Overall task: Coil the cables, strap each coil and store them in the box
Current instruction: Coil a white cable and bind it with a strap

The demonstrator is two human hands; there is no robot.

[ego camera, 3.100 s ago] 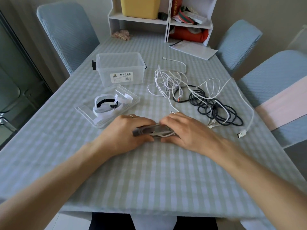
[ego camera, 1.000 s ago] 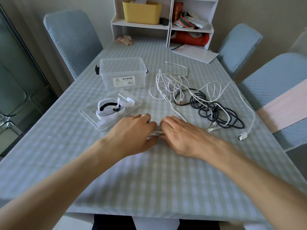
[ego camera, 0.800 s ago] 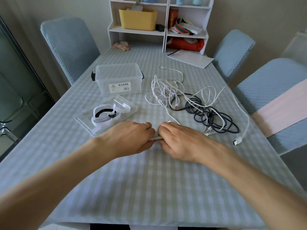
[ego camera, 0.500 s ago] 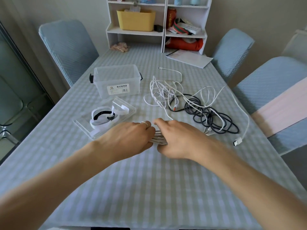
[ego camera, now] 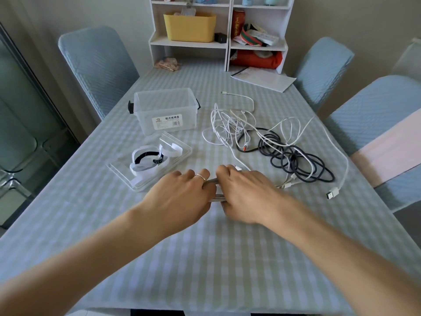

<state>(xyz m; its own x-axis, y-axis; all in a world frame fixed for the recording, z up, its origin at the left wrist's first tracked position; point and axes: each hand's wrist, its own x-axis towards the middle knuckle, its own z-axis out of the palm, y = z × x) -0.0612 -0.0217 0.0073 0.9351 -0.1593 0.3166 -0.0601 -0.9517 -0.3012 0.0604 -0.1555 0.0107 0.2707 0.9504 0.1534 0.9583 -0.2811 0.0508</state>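
left hand [ego camera: 182, 195] and right hand [ego camera: 245, 195] both curl round white cable coil [ego camera: 216, 197] on worktop [ego camera: 205, 258], squeezed between them. step: strapping, likely. next: carry coil to clear box [ego camera: 165, 110], beyond left hand. loose cables [ego camera: 273, 142] beyond right hand.

A checked cloth [ego camera: 205, 258] covers the worktop. At its far end stands a white shelf unit [ego camera: 227, 45] holding a yellow basket [ego camera: 190, 27], a red can [ego camera: 238, 21] and a red bag [ego camera: 255, 59]. A white paper [ego camera: 264, 79] lies before the unit and a crumpled pinkish thing [ego camera: 167, 64] at its left foot. Blue-covered chairs [ego camera: 98, 62] stand around.
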